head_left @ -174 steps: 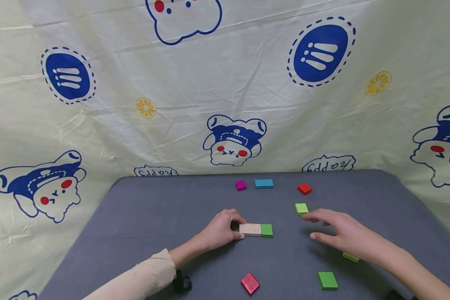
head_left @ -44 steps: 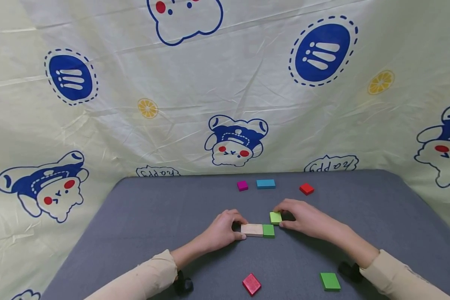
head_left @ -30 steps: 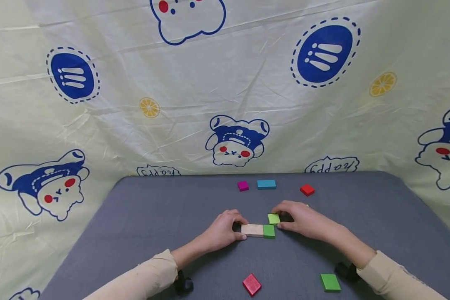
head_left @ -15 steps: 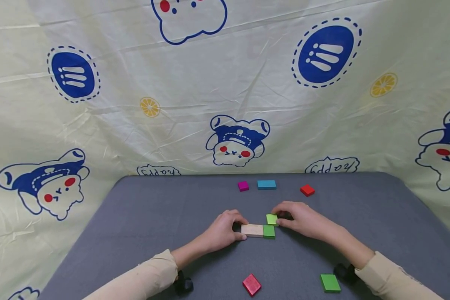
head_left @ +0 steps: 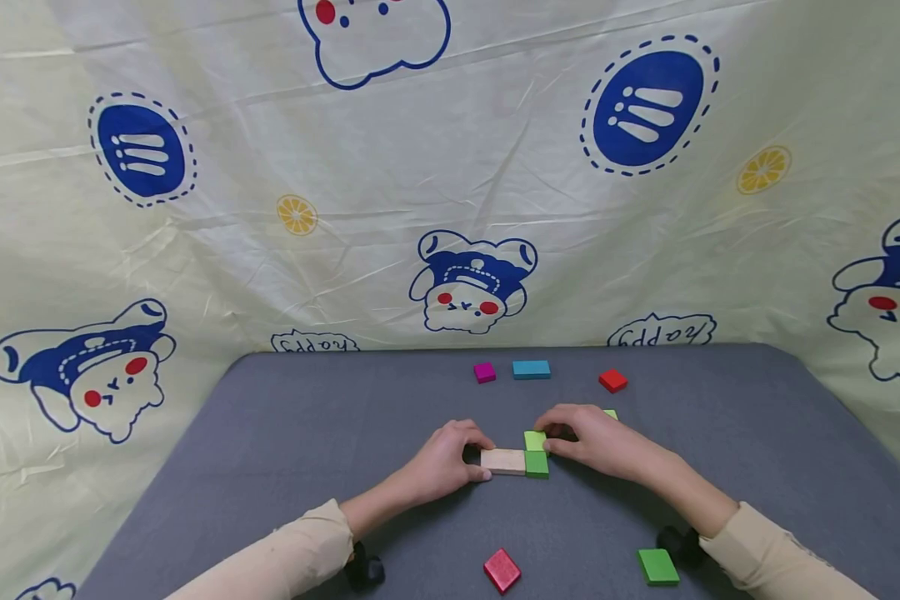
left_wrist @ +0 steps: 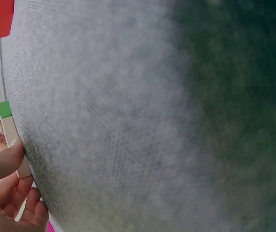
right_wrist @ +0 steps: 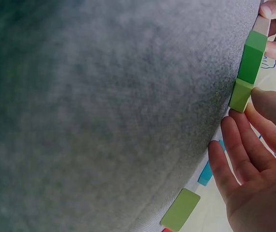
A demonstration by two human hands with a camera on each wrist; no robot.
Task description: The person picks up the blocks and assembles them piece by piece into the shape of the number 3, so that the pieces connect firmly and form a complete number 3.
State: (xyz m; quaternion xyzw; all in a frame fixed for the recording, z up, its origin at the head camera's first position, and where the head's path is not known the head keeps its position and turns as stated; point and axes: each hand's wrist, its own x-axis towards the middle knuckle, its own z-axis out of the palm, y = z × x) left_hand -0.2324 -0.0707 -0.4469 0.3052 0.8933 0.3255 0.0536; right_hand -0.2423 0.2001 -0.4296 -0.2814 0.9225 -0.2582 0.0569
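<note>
In the head view my left hand (head_left: 450, 454) holds the left end of a plain wooden block (head_left: 503, 462) between thumb and fingers. A green square block (head_left: 537, 464) sits against that block's right end. My right hand (head_left: 588, 437) pinches a lime-green block (head_left: 534, 441), which lies along the green block's far edge. From the right wrist, the lime-green block (right_wrist: 241, 95) lines up end to end with the green block (right_wrist: 253, 57), thumb at its side. The left wrist view has my thumb across the wooden block (left_wrist: 13, 133).
Along the back of the grey table (head_left: 330, 417) lie a magenta block (head_left: 484, 372), a blue block (head_left: 532, 369) and a red block (head_left: 612, 381). Another lime-green block (head_left: 611, 414) is mostly hidden behind my right hand. A pinkish-red block (head_left: 502, 571) and a green block (head_left: 657, 567) lie nearer.
My right hand, pinching the lime-green block, has slid left and slightly nearer until the block borders the green one. My left hand has kept its place on the wooden block.
</note>
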